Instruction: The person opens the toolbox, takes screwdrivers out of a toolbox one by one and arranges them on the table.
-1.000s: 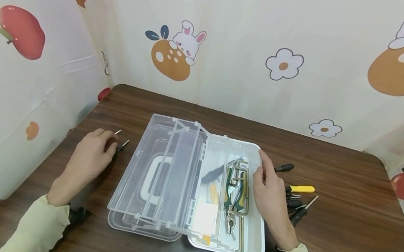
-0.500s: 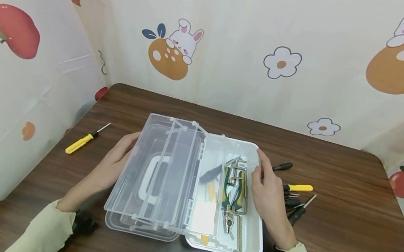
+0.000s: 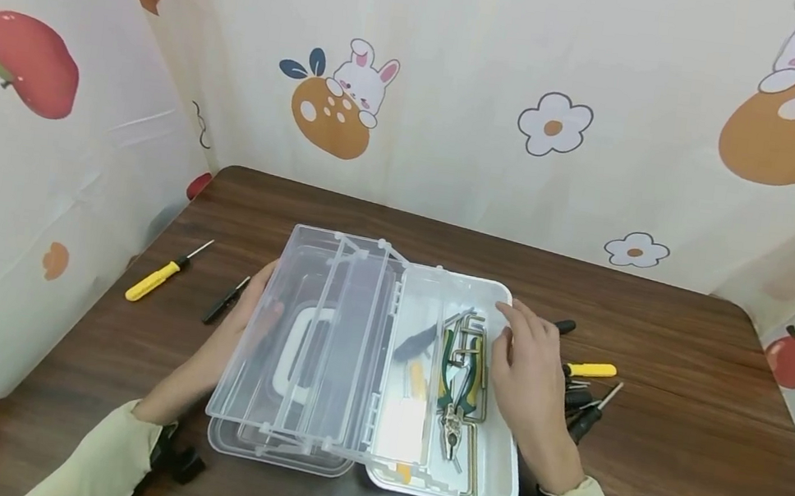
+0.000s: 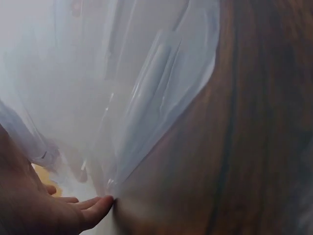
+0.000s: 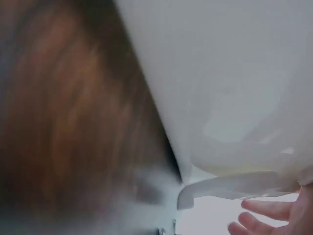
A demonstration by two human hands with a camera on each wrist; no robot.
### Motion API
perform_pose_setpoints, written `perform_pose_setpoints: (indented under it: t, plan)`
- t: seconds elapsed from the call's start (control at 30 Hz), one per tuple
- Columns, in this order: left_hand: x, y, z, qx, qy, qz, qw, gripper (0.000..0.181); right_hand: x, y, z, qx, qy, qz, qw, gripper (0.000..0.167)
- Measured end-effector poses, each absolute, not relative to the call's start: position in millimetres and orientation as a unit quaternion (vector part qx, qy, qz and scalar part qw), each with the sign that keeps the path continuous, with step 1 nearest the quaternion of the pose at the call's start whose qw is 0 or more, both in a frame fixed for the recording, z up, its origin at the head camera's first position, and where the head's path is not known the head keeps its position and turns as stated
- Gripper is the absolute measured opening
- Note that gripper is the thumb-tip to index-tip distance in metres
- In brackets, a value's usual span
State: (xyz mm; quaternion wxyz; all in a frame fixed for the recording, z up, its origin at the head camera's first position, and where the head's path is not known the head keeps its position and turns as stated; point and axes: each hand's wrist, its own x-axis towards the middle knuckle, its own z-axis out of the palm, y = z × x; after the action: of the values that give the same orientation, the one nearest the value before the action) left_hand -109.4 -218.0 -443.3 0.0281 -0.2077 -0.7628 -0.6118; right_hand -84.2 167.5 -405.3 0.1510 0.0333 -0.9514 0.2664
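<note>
A toolbox stands unfolded, its clear lid and tray (image 3: 356,342) on the left and its white base (image 3: 502,484) on the right. My left hand (image 3: 230,335) is at the lid's left side; part of it shows through the plastic. In the left wrist view its fingers (image 4: 100,210) are fairly straight beside the clear edge. My right hand (image 3: 529,388) hovers at the base's right rim, fingers loosely bent and holding nothing. Inside the base lie green-and-yellow pliers (image 3: 458,388) and hex keys (image 3: 471,456); a dark tool (image 3: 418,343) is seen through the tray.
Left of the box lie a yellow screwdriver (image 3: 157,278) and a black screwdriver (image 3: 226,300) on the brown table (image 3: 680,432). Beyond my right hand lie another yellow-handled tool (image 3: 592,370) and several black-handled screwdrivers (image 3: 586,422). A patterned curtain (image 3: 457,123) borders the back.
My left hand has moved right from the two screwdrivers on the left to the clear lid, uncovering both. My right fingers have shifted from the base's rim slightly inward.
</note>
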Motion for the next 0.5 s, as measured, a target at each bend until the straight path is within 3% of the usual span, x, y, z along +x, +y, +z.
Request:
perform_pose_setpoints:
  t: [0.07, 0.17, 0.5]
  plan:
    - [-107.2, -218.1, -444.0, -0.183, -0.755, -0.629, 0.003, 0.065, -85.0, 166.9, -404.2, 0.068, -0.956, 0.222, 0.181, 0.034]
    - [-105.0, -218.3, -443.9, -0.165, -0.757, -0.632, -0.012, 0.066, -88.3, 165.5, -400.9, 0.134, -0.963, 0.145, 0.185, 0.033]
    - [-98.8, -219.9, -444.9, -0.137, -0.785, -0.604, -0.025, 0.061, -105.1, 153.6, -394.8, 0.366, -0.929, -0.038, 0.047, 0.048]
